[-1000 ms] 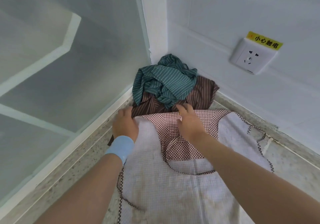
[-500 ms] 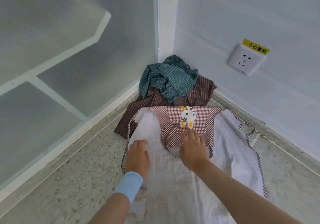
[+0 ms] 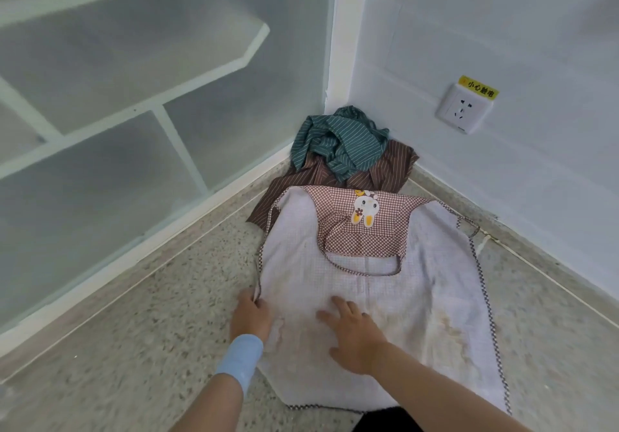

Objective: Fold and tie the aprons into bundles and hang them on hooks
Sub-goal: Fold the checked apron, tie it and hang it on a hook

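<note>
I see the checked apron [image 3: 418, 297] spread flat on the counter [image 3: 167, 314]. Right hand [image 3: 355, 338] presses its middle, fingers [image 3: 339, 305] wide; left hand [image 3: 249, 318] sits at its left hem, grip I cannot tell.

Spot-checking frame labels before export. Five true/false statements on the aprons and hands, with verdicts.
1. The checked apron lies spread out on the floor. True.
2. The right hand rests flat on the checked apron with its fingers spread. True.
3. The green striped apron lies underneath the brown striped apron. False: the green one is heaped on top of the brown one.
4. The left hand is on the rabbit patch. False: it is at the apron's left edge, well away from the patch.
5. A wall socket with a yellow label above it sits on the wall to the right of the corner. True.
</note>
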